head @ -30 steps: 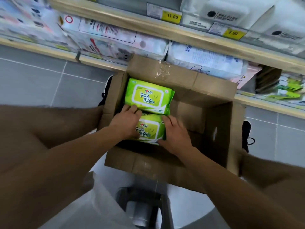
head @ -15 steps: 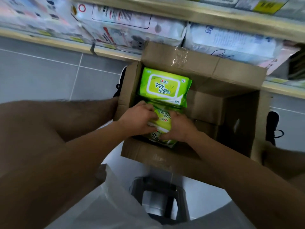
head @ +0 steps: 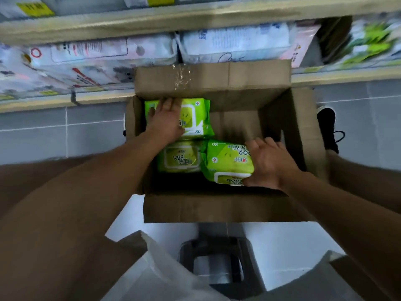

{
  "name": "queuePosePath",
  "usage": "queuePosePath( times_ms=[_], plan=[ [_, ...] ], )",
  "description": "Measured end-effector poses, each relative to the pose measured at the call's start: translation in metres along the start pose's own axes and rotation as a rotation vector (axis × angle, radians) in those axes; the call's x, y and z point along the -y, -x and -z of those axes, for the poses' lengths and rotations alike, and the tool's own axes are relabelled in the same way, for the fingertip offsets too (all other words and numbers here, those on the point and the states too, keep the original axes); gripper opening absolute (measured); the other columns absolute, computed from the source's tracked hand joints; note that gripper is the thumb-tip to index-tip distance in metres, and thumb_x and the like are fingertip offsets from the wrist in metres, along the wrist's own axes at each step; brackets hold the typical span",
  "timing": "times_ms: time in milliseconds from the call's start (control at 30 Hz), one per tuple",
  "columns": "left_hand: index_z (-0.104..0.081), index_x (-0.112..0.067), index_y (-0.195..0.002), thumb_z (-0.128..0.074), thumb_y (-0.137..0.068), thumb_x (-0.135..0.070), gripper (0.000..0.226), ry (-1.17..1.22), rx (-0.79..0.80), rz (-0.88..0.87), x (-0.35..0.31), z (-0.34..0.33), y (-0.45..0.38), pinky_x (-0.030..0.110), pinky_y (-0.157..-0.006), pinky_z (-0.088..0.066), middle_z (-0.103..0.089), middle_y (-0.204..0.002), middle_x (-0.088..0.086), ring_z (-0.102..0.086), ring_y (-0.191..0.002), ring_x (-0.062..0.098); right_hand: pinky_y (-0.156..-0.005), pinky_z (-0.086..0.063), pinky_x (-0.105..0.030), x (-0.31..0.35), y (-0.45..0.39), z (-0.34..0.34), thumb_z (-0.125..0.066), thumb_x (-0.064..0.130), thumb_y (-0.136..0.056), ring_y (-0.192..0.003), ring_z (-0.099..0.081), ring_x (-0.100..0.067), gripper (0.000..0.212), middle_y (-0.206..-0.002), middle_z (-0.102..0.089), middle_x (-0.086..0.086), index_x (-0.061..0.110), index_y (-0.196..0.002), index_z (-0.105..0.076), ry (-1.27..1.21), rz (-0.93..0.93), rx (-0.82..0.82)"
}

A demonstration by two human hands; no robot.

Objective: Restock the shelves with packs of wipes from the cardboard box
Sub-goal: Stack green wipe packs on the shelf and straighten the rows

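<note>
A dark plastic stool (head: 217, 259) stands on the pale floor (head: 271, 246) at the bottom middle of the view. A black shoe with laces (head: 328, 129) rests on grey floor tiles (head: 54, 135) at the right. Yellow price tags (head: 35, 9) sit along the top edge, blurred.

box (head: 217, 209) matt brown cardboard, glossy tape strip (head: 182, 76); wipes packs (head: 227, 161) shiny green plastic film.

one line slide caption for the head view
Right hand lifts wipes pack from cardboard box; left hand rests on another.
</note>
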State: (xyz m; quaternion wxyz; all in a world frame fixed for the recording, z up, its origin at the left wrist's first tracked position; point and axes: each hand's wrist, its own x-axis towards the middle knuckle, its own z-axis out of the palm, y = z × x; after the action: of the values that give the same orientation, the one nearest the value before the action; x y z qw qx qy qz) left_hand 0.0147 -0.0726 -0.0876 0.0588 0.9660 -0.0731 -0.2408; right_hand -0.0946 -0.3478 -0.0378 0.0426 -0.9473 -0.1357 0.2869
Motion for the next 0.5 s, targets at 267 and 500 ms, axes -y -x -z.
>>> queuePosePath(
  times_ms=[267, 500],
  plan=[
    [-0.042, -0.02, -0.129, -0.077, -0.062, -0.051, 0.082, -0.246, -0.052, -0.107, -0.024, -0.006, 0.031, 0.049, -0.101, -0.03, -0.041, -0.128, 0.011, -0.035, -0.12, 0.034, -0.091, -0.034, -0.038, -0.012, 0.013, -0.009, -0.075, 0.063, -0.054, -0.112, -0.042, -0.026, 0.1, -0.127, -0.049, -0.002, 0.019, -0.135, -0.038, -0.062, 0.005, -0.075],
    [-0.014, -0.027, -0.149, -0.076, -0.064, -0.054, 0.108, -0.263, 0.118, -0.031, -0.01, -0.01, 0.027, 0.05, -0.099, -0.031, -0.037, -0.145, 0.009, -0.032, -0.128, 0.035, -0.088, -0.037, -0.041, -0.011, 0.015, -0.019, -0.077, 0.063, -0.049, -0.106, -0.047, -0.028, 0.097, -0.119, -0.054, -0.003, 0.018, -0.129, -0.045, -0.156, -0.034, -0.191]
  ],
)
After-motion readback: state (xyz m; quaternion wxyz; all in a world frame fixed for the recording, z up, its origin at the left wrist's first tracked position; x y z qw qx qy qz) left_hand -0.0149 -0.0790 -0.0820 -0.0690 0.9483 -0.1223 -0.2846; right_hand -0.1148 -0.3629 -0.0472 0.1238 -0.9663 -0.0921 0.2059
